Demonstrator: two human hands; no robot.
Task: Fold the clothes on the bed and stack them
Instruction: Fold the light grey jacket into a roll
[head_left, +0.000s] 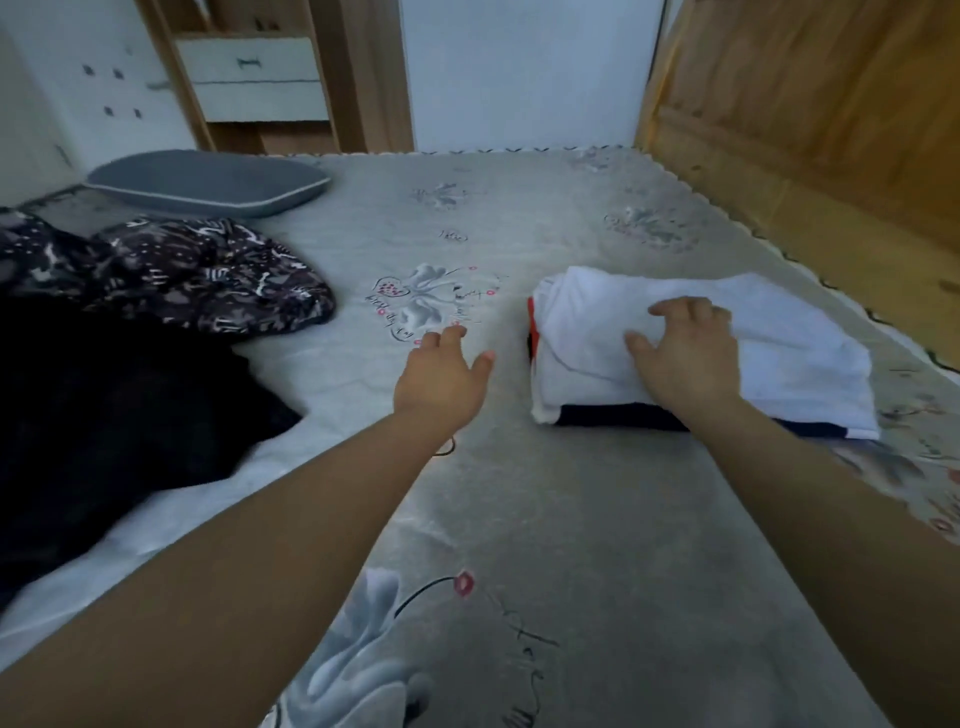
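A folded white garment (779, 343) tops a small stack on the right of the bed, with a dark folded garment (618, 415) under it and a red edge (531, 312) at its left end. My right hand (685, 348) lies flat on the white garment, fingers spread. My left hand (441, 374) hovers over the bare bed (571, 519) to the left of the stack, fingers apart, holding nothing. At the left lie an unfolded black garment (104, 415) and a dark patterned garment (208, 275).
A grey pillow (208, 182) lies at the far left of the bed. A wooden panel (805, 130) borders the bed on the right. Beyond the far edge stand a white wall and a wooden cabinet with drawers (254, 78).
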